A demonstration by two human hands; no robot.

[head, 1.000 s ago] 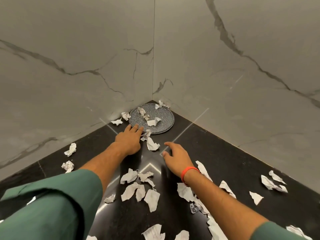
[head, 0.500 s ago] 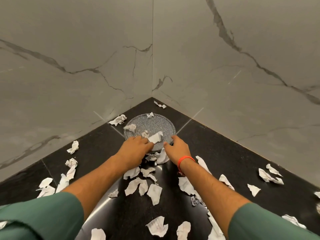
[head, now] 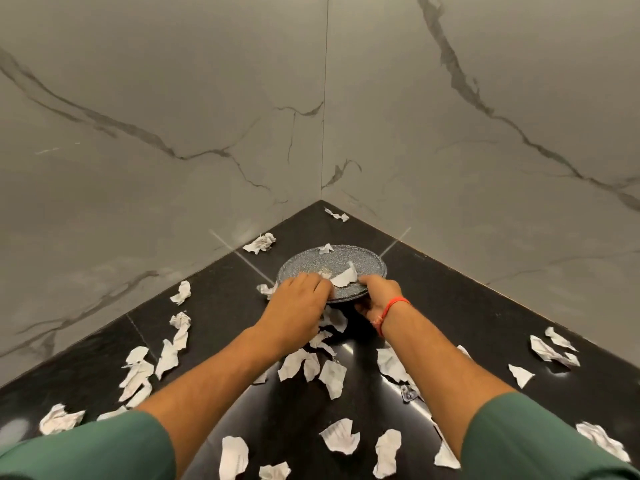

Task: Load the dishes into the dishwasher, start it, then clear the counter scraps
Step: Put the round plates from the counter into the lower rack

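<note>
My left hand (head: 298, 299) and right hand (head: 378, 295) curl their fingers round the near rim of the round speckled grey stone-look plate (head: 363, 263). It looks stiff, heavyish and breakable, with loose white paper scraps (head: 344, 277) just beyond my fingers.

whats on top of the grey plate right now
Three paper scraps lie on the plate: one at the far rim, a larger one and a small one near the front. The left hand covers the near-left part; the right hand grips the near edge.

Hemmed in at corner by two marble walls (head: 450, 140) behind plate (head: 360, 263). Paper scraps (head: 332, 377) littering black counter (head: 467, 306) on every side; open approach only from above and front.
</note>
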